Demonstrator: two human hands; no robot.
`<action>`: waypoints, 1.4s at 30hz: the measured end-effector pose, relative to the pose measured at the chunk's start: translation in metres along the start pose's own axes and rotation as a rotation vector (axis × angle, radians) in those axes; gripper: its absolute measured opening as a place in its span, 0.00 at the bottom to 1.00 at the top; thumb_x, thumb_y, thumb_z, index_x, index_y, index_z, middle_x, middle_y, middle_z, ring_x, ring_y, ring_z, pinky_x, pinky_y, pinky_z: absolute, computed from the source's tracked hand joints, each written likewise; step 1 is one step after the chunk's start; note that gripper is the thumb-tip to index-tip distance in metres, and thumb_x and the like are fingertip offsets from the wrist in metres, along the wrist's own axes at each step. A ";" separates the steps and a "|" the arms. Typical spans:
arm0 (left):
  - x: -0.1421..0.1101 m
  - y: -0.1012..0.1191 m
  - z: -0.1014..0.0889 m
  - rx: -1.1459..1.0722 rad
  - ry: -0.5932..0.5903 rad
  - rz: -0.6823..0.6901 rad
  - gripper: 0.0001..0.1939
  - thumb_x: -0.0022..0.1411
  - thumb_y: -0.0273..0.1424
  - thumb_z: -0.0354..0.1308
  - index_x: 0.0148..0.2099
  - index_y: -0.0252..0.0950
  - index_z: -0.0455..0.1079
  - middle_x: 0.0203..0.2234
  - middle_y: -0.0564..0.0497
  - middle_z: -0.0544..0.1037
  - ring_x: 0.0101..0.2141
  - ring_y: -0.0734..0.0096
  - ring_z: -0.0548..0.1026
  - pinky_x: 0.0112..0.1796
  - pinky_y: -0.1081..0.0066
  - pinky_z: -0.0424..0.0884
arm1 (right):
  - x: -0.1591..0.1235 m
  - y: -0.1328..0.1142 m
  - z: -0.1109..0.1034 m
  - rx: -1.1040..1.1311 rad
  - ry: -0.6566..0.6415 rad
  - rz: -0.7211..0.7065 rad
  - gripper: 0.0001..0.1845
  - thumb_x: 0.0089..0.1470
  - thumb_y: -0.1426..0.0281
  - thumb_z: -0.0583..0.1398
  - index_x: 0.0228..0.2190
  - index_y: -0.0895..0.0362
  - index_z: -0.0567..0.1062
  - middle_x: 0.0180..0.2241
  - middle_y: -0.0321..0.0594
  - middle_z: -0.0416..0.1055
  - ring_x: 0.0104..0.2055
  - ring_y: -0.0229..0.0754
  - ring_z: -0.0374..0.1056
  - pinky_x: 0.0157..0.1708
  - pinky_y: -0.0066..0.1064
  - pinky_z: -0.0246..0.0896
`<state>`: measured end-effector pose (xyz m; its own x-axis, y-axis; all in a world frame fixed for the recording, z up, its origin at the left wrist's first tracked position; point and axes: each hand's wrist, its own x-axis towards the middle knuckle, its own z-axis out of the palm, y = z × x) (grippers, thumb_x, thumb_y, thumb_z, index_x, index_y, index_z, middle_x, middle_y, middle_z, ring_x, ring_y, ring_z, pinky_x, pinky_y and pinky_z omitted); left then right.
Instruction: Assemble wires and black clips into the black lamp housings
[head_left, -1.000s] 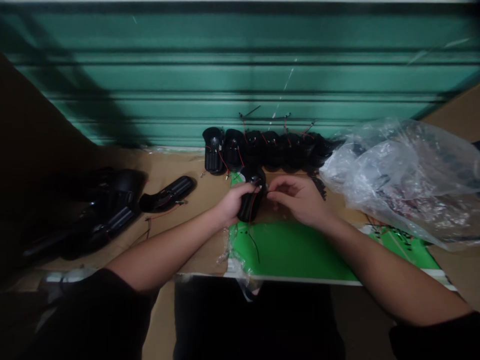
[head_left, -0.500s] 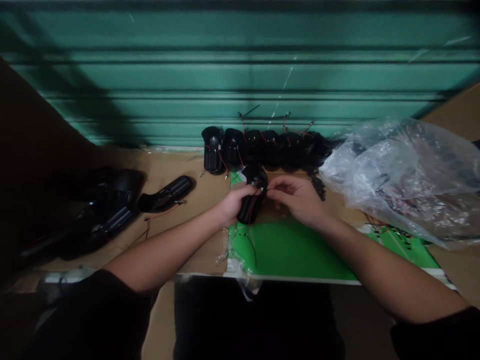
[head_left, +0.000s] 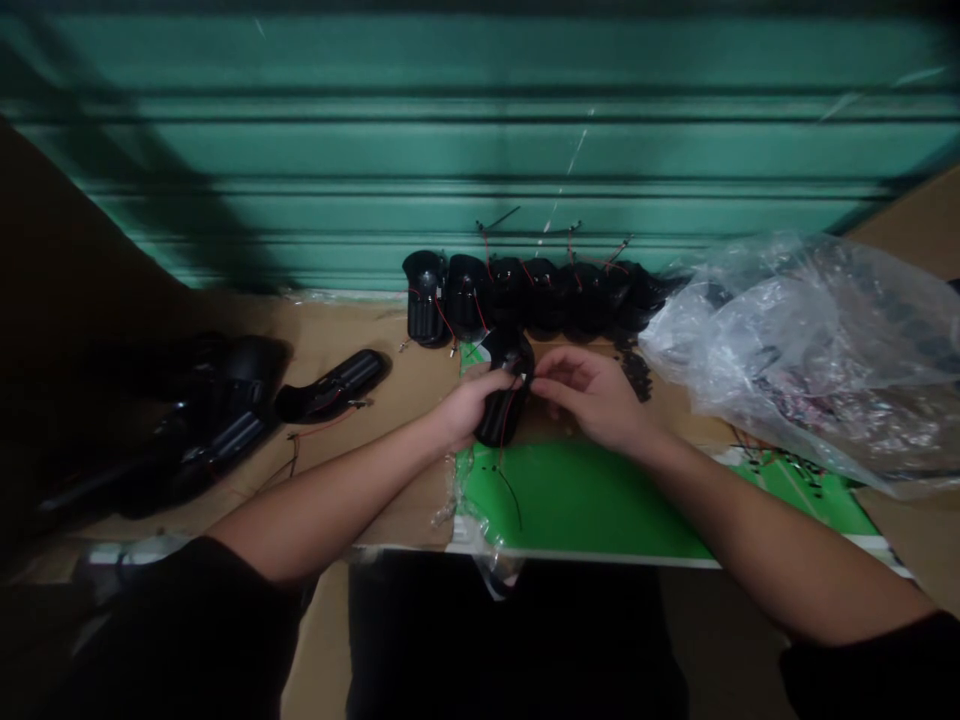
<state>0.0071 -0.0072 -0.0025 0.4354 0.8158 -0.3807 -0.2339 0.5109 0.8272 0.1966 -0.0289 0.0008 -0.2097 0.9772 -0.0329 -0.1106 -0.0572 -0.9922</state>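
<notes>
Left hand (head_left: 469, 405) wrapped around black plastic housing (head_left: 499, 418), held tilted above green board (head_left: 585, 500); can't tell if they touch. Right hand (head_left: 592, 395) in narrow pinch at the housing's top, can't tell if it holds anything. Red wire (head_left: 504, 420) runs along the housing, black wire (head_left: 510, 490) hangs at 6 o'clock. From the housing: row of similar housings (head_left: 517, 295) at 12 o'clock against green shutter (head_left: 480, 150), clear plastic bag (head_left: 795, 360) at 3 o'clock, loose housing (head_left: 330, 388) at 9 o'clock on cardboard (head_left: 397, 350), dark pile of housings (head_left: 225, 420) past it.
</notes>
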 end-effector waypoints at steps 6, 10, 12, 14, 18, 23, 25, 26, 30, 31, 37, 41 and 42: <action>0.001 -0.002 0.000 0.020 0.011 0.010 0.21 0.43 0.40 0.67 0.35 0.32 0.68 0.23 0.53 0.71 0.25 0.78 0.67 0.29 0.72 0.58 | 0.001 0.001 -0.004 -0.028 -0.022 0.027 0.25 0.44 0.60 0.80 0.36 0.60 0.77 0.30 0.38 0.73 0.23 0.35 0.67 0.21 0.26 0.64; 0.000 -0.001 0.002 0.019 0.040 0.009 0.21 0.42 0.40 0.67 0.35 0.32 0.68 0.23 0.54 0.70 0.24 0.79 0.66 0.28 0.72 0.56 | 0.001 -0.001 -0.005 -0.015 -0.034 0.033 0.25 0.43 0.61 0.80 0.35 0.60 0.78 0.29 0.38 0.74 0.22 0.35 0.68 0.21 0.26 0.66; 0.000 -0.001 0.002 0.010 0.041 0.007 0.21 0.42 0.39 0.67 0.36 0.32 0.68 0.23 0.54 0.69 0.24 0.79 0.66 0.29 0.72 0.56 | 0.002 -0.002 -0.005 -0.017 -0.033 0.032 0.25 0.43 0.62 0.80 0.36 0.60 0.78 0.30 0.38 0.74 0.23 0.35 0.68 0.22 0.26 0.66; 0.000 -0.002 0.003 0.002 0.042 0.007 0.21 0.43 0.39 0.67 0.37 0.32 0.68 0.23 0.54 0.70 0.25 0.79 0.66 0.30 0.72 0.57 | 0.002 -0.002 -0.006 -0.019 -0.031 0.031 0.25 0.43 0.61 0.80 0.36 0.60 0.78 0.31 0.38 0.74 0.23 0.35 0.68 0.22 0.26 0.67; 0.001 -0.004 0.002 -0.011 0.043 0.023 0.21 0.44 0.38 0.68 0.37 0.32 0.68 0.23 0.53 0.70 0.25 0.79 0.66 0.31 0.72 0.57 | 0.001 -0.002 -0.006 -0.016 -0.039 0.036 0.24 0.44 0.62 0.80 0.37 0.60 0.78 0.30 0.38 0.74 0.23 0.35 0.68 0.21 0.27 0.66; 0.002 -0.007 0.001 -0.030 0.037 0.054 0.23 0.44 0.38 0.69 0.40 0.33 0.68 0.25 0.54 0.72 0.26 0.80 0.67 0.32 0.73 0.58 | 0.000 -0.002 -0.005 -0.010 -0.040 0.035 0.24 0.46 0.61 0.79 0.37 0.61 0.78 0.29 0.38 0.74 0.22 0.36 0.68 0.21 0.28 0.67; 0.001 -0.008 0.001 -0.026 0.045 0.068 0.23 0.45 0.38 0.69 0.40 0.32 0.68 0.26 0.55 0.72 0.27 0.80 0.67 0.33 0.74 0.59 | 0.000 -0.003 -0.005 -0.004 -0.044 0.038 0.24 0.47 0.60 0.79 0.37 0.61 0.78 0.27 0.38 0.73 0.22 0.36 0.68 0.21 0.28 0.68; 0.001 -0.008 0.001 -0.023 0.049 0.077 0.23 0.45 0.38 0.69 0.40 0.32 0.68 0.26 0.55 0.72 0.28 0.80 0.67 0.33 0.74 0.59 | 0.000 -0.003 -0.006 -0.001 -0.045 0.041 0.24 0.46 0.60 0.79 0.37 0.61 0.78 0.27 0.37 0.73 0.22 0.36 0.68 0.21 0.28 0.68; 0.002 -0.010 0.002 -0.027 0.056 0.103 0.23 0.45 0.38 0.70 0.40 0.31 0.69 0.28 0.54 0.73 0.29 0.81 0.68 0.34 0.75 0.59 | 0.001 -0.003 -0.006 0.002 -0.047 0.048 0.24 0.46 0.60 0.79 0.37 0.61 0.78 0.27 0.38 0.74 0.22 0.36 0.69 0.22 0.28 0.69; 0.002 -0.010 0.002 -0.032 0.054 0.107 0.23 0.45 0.38 0.70 0.40 0.31 0.69 0.28 0.54 0.73 0.29 0.81 0.68 0.34 0.75 0.58 | 0.001 -0.003 -0.006 -0.003 -0.049 0.046 0.24 0.46 0.60 0.78 0.37 0.61 0.77 0.27 0.38 0.74 0.22 0.36 0.68 0.22 0.28 0.69; 0.003 -0.012 0.001 -0.015 0.063 0.114 0.23 0.45 0.38 0.70 0.40 0.31 0.69 0.27 0.55 0.72 0.28 0.81 0.67 0.35 0.75 0.60 | 0.002 -0.002 -0.007 -0.009 -0.070 0.059 0.25 0.46 0.59 0.79 0.37 0.60 0.77 0.27 0.37 0.73 0.22 0.36 0.68 0.22 0.28 0.70; 0.003 -0.013 0.000 0.023 0.055 0.142 0.24 0.45 0.40 0.70 0.40 0.31 0.69 0.28 0.55 0.72 0.29 0.81 0.67 0.36 0.75 0.62 | 0.001 -0.001 -0.008 0.007 -0.079 0.075 0.26 0.45 0.60 0.79 0.37 0.61 0.76 0.28 0.37 0.73 0.23 0.37 0.69 0.23 0.28 0.70; 0.004 -0.014 0.000 0.039 0.050 0.154 0.24 0.46 0.40 0.69 0.41 0.31 0.69 0.29 0.55 0.72 0.30 0.81 0.67 0.36 0.76 0.62 | 0.001 -0.001 -0.008 0.010 -0.081 0.081 0.26 0.44 0.61 0.80 0.36 0.61 0.76 0.28 0.37 0.73 0.23 0.37 0.69 0.23 0.28 0.71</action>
<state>0.0118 -0.0114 -0.0152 0.3527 0.8966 -0.2678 -0.2602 0.3689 0.8923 0.2040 -0.0259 0.0010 -0.2965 0.9495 -0.1030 -0.0999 -0.1381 -0.9854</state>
